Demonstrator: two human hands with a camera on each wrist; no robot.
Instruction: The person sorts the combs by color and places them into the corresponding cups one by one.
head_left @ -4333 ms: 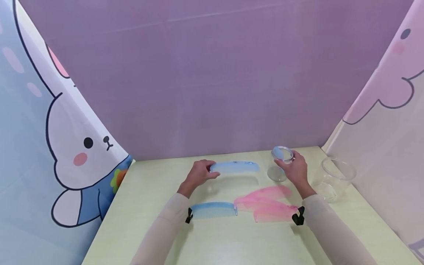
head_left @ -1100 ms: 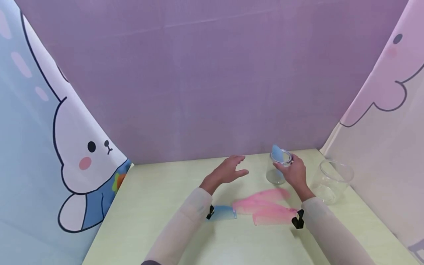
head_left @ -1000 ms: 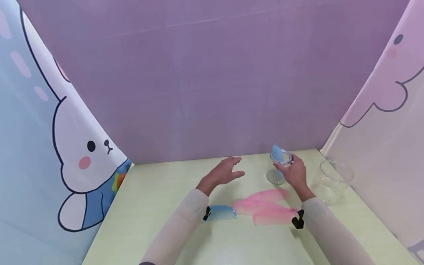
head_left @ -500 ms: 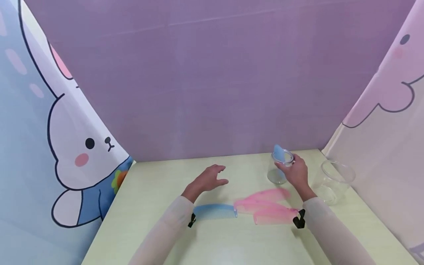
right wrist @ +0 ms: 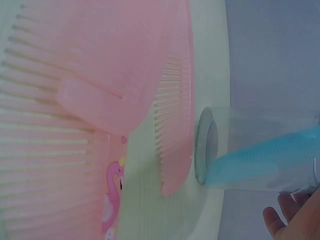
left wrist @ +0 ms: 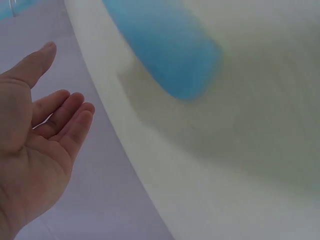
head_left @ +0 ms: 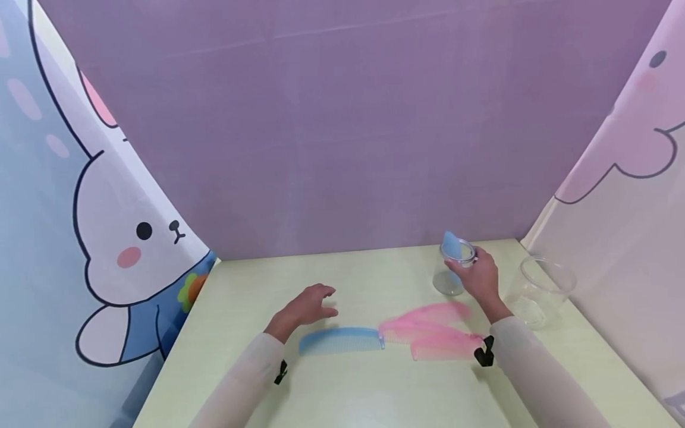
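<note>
My right hand [head_left: 480, 278] grips the rim of a small clear jar [head_left: 445, 282] at the back right of the table. A blue comb [head_left: 452, 245] stands tilted inside that jar, its end above the rim; the right wrist view shows the comb [right wrist: 265, 152] through the jar wall. My left hand [head_left: 305, 307] holds nothing, fingers apart, above the table just behind the left end of another blue comb [head_left: 340, 340]. In the left wrist view the left hand [left wrist: 45, 135] is empty near that comb [left wrist: 175, 55]. Several pink combs [head_left: 444, 343] lie overlapping in front of the jar.
A larger clear container [head_left: 540, 291] stands to the right of my right hand. A purple cloth wall [head_left: 342, 131] rises along the table's back edge, with printed cloth [head_left: 123, 238] at the left and more printed cloth [head_left: 631, 238] at the right.
A blue comb that my left hand held above the table now stands in the jar. The empty left hand has moved left and toward the front edge; the right hand stays on the jar.
</note>
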